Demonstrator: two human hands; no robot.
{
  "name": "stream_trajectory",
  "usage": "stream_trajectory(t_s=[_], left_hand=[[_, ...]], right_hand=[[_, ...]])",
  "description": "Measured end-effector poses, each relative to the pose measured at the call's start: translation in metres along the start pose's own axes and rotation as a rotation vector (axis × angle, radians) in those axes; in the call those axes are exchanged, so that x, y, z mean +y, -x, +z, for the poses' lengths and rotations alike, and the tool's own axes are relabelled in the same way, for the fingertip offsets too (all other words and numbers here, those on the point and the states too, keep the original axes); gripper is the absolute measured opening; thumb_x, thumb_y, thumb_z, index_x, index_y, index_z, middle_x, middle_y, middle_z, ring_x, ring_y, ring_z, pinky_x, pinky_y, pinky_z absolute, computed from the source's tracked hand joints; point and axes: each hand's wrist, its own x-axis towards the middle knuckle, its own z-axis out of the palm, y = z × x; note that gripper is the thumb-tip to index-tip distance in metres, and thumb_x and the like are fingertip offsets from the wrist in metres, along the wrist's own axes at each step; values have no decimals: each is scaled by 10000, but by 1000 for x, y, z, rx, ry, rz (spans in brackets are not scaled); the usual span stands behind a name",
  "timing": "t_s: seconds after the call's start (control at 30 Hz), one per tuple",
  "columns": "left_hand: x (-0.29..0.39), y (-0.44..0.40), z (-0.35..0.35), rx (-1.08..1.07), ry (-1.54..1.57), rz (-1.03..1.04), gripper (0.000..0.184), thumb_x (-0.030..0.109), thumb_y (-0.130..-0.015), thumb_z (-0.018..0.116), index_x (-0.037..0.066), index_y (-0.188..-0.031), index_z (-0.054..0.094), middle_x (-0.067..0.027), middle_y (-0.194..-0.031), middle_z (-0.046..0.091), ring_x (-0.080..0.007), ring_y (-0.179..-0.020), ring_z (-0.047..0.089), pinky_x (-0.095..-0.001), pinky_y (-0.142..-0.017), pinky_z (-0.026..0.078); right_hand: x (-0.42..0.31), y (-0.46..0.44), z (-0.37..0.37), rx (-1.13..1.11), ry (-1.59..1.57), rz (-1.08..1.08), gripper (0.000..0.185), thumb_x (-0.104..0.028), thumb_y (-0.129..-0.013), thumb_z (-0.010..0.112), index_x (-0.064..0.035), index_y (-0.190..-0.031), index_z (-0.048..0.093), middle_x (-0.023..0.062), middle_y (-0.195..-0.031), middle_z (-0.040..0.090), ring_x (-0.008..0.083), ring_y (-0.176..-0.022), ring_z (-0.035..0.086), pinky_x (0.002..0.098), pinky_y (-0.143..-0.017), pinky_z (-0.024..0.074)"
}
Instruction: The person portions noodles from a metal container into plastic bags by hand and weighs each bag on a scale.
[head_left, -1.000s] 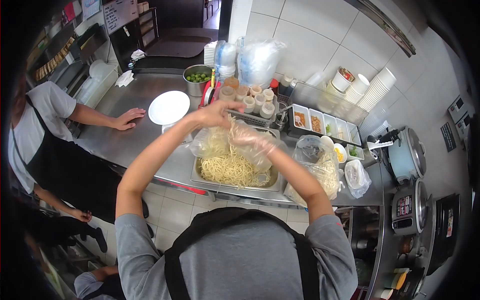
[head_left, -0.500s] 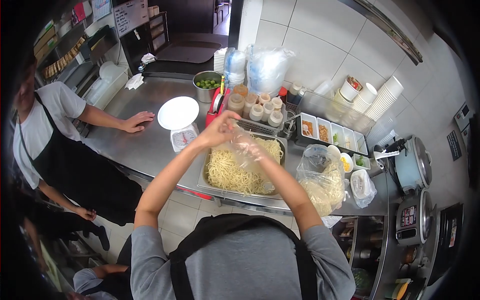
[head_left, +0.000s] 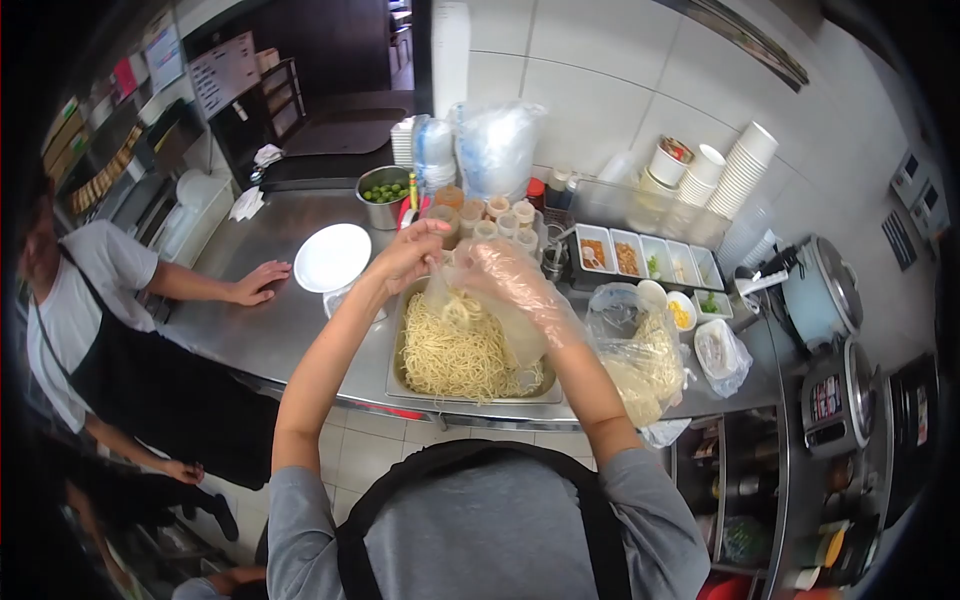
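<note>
Yellow noodles partly behind bag

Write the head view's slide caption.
Left hand and gloved right hand hold a plastic bag above noodles in a tray.

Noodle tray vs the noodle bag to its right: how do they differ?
The tray is rigid metal with a straight rim; the bag is soft, crumpled clear plastic.
The tray is the wider of the two; the bag is more compact.
The tray's noodles lie uncovered; the bag's show through plastic.
Shared: both hold pale noodles and rest on the counter.
</note>
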Motion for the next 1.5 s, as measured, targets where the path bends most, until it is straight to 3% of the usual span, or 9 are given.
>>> stream_trajectory(t_s=[0.07, 0.23, 0.43, 0.6, 0.8, 0.9, 1.17, 1.33, 1.5], left_hand=[[-5, -8, 6, 37, 20, 20, 313, -11, -830, 524, 92, -1125, 501, 31, -731, 495, -49, -616, 457, -181, -569, 398], [4, -5, 6, -34, -94, 36, 230, -21, -803, 547, 87, -1003, 580, 16, -801, 557, -57, -608, 506, -205, -543, 408], [15, 35, 1, -29, -1519, 508, 256, -87, -735, 506, 46, -847, 694, -129, -1044, 545, -279, -836, 611, -357, -818, 496], [-5, 24, -22, -197, -1754, 295, 568, -39, -727, 520, 99, -1276, 486, -241, -1400, 338, -347, -1015, 592, -375, -833, 526], [18, 22, 3, -156, -995, -6, 710, -36, -729, 546, -3, -1393, 296, -199, -1358, 411, -197, -881, 633, -275, -601, 566], [27, 22, 19, -117, -910, -16, 729, -61, -730, 557, -4, -1402, 280, -184, -1275, 470, -145, -762, 614, -255, -605, 559], [74, 30, 29, 9, -625, 146, 670, -60, -752, 497, -60, -1384, 273, -173, -1291, 468, -178, -826, 640, -276, -681, 576], [115, 45, 46, 11, -337, 287, 561, -50, -827, 451, -49, -1370, 308, -110, -1072, 583, -22, -603, 563, -255, -685, 582], [135, 59, 50, 31, -393, 407, 542, -12, -847, 498, -25, -1365, 342, -100, -1366, 418, -10, -608, 537, -249, -700, 575]], right_hand=[[15, 12, 9, 80, -104, -41, 755, -271, -588, 816, -78, -1226, 460, 161, -959, 610, 341, -968, 579, 417, -830, 449], [22, 20, 79, 274, -276, 108, 860, -232, -615, 787, -76, -1349, 368, 150, -1038, 584, 347, -1004, 543, 439, -796, 463], [34, 30, 69, 176, 380, 99, 424, -168, -725, 640, -102, -1130, 533, 86, -889, 573, 277, -873, 565, 385, -729, 497], [55, 24, 66, 237, 410, 81, 166, -126, -709, 620, -100, -873, 623, 73, -790, 621, 261, -754, 623, 373, -633, 513], [57, 0, 58, 147, -1136, 293, 280, -179, -730, 706, 24, -891, 601, 89, -799, 627, 183, -644, 607, 316, -625, 502], [35, -15, 49, 86, -780, -177, 309, -148, -775, 706, 41, -999, 607, 73, -872, 633, 176, -808, 592, 250, -616, 472], [65, 16, 71, 86, -590, 32, 1089, -277, -674, 803, -24, -1443, 75, 236, -1146, 570, 244, -1040, 585, 333, -842, 494], [22, 18, 108, 191, -740, 333, 727, -413, -704, 752, -51, -1254, 446, 190, -998, 635, 271, -878, 640, 345, -782, 497], [52, 29, 70, -11, -198, 289, 407, -407, -830, 597, -8, -807, 669, 173, -757, 638, 289, -669, 628, 388, -615, 479]])
